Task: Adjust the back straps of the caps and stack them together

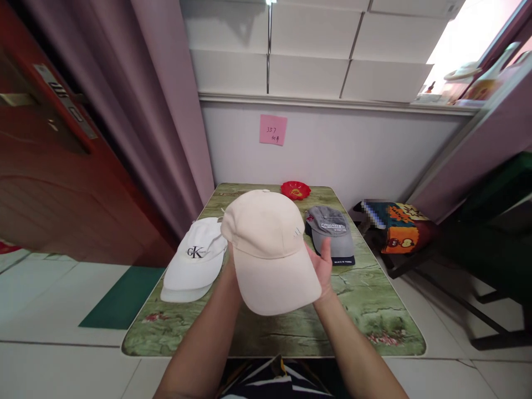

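Observation:
A cream baseball cap (266, 238) is up in front of me, above the table, its brim tilted down toward me. My left hand (231, 265) is mostly hidden behind the cap's left side, where it supports it. On the other side my right hand (323, 267) holds the cap from behind the brim; its thumb sticks up and its other fingers are partly hidden. To the left lies a white cap (195, 257) with black letters, atop another pale brim. At the right, a grey cap (330, 230) rests with a dark navy brim (344, 261) showing under it.
The green wood-patterned table (374, 310) stands against the wall. At its back edge sits a red scalloped dish (295, 190). A pink note (273, 130) is stuck on the wall. Right of the table is a stool with a colourful cover (401, 230); a red door (54, 166) is at left.

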The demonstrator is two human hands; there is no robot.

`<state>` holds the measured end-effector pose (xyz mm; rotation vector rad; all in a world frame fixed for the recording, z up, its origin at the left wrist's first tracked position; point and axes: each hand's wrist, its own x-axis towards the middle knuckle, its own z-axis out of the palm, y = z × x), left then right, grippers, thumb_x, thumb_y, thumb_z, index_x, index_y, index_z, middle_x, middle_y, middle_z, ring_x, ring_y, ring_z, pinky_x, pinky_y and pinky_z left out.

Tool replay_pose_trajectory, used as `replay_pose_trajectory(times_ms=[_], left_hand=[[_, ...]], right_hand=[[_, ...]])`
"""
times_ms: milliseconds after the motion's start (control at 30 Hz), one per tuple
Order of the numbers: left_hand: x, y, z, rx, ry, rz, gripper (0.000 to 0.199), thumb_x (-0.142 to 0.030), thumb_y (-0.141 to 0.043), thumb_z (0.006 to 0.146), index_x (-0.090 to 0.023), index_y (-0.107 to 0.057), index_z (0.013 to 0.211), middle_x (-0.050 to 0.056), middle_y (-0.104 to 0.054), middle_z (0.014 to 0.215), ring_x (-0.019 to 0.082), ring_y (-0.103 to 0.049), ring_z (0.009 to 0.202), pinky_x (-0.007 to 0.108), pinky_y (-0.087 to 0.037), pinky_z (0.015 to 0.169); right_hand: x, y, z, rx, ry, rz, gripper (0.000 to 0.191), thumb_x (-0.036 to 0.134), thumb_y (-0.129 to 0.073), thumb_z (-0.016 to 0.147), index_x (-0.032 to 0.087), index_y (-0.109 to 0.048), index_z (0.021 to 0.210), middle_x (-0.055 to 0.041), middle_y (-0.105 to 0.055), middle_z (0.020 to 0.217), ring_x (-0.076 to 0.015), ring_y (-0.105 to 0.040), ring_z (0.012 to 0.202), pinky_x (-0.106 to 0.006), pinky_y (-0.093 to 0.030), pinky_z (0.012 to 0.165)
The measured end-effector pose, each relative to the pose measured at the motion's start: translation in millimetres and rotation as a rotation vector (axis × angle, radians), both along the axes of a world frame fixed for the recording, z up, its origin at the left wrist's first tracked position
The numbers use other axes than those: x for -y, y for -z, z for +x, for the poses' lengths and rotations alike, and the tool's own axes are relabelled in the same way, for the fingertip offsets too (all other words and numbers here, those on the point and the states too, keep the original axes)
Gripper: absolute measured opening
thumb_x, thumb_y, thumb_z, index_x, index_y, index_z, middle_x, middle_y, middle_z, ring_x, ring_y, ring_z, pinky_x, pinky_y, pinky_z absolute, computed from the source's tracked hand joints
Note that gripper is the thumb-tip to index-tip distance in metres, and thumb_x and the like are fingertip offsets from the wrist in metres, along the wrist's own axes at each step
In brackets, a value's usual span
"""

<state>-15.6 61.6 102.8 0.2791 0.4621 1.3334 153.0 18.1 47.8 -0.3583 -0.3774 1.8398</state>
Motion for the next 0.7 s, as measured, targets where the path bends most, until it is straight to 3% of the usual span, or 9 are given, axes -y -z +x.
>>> replay_pose_trajectory(times_ms=[167,333,467,600,700], left_hand=[[8.8,3.6,16.0,0.029,0.105,-0.073,0.056,-0.053,-0.030,0.097,-0.016,-0.065,0.122,0.011,-0.073,0.114,0.027,-0.057,0.125,0.044,-0.042,0.108],[4.7,6.6,21.7,0.076,0.180,-0.225,0.051,-0.037,-0.026,0.099,-0.012,-0.064,0.124,0.012,-0.076,0.104,0.027,-0.067,0.111,0.044,-0.045,0.105],[1.0,1.8,10.8,0.117,0.199,-0.210,0.057,-0.049,-0.033,0.097,-0.009,-0.065,0.123,0.012,-0.077,0.098,0.030,-0.069,0.106,0.044,-0.047,0.103],[1.8,-2.1,-0.7,0.093,0.269,-0.211,0.050,-0.042,-0.040,0.097,-0.008,-0.064,0.125,0.013,-0.077,0.096,0.029,-0.070,0.103,0.041,-0.049,0.102],[3.2,-1.0,-6.1,0.071,0.219,-0.221,0.048,-0.039,-0.044,0.096,-0.007,-0.064,0.125,0.013,-0.077,0.095,0.029,-0.071,0.100,0.041,-0.051,0.100]], right_hand=[[-9.1,-7.3,-5.1,0.043,0.046,-0.030,0.047,0.052,-0.050,0.089,0.019,-0.068,0.119,-0.0080,-0.074,0.114,-0.0280,-0.060,0.122,-0.052,-0.035,0.113],[-8.9,-20.2,-0.8,0.006,0.111,-0.068,0.041,0.048,-0.050,0.090,0.019,-0.072,0.110,-0.0074,-0.075,0.110,-0.0262,-0.060,0.123,-0.051,-0.033,0.114],[-12.9,-27.9,1.4,-0.064,0.182,-0.093,0.041,0.047,-0.046,0.093,0.019,-0.073,0.106,-0.0068,-0.076,0.109,-0.0242,-0.058,0.124,-0.050,-0.032,0.115],[-20.9,-27.4,-1.7,-0.118,0.203,-0.087,0.044,0.050,-0.041,0.096,0.020,-0.071,0.110,-0.0057,-0.076,0.109,-0.0219,-0.057,0.126,-0.049,-0.030,0.116],[-26.9,-20.4,-4.2,-0.118,0.195,-0.112,0.040,0.046,-0.042,0.097,0.020,-0.072,0.106,-0.0047,-0.077,0.105,-0.0213,-0.058,0.124,-0.049,-0.031,0.116]])
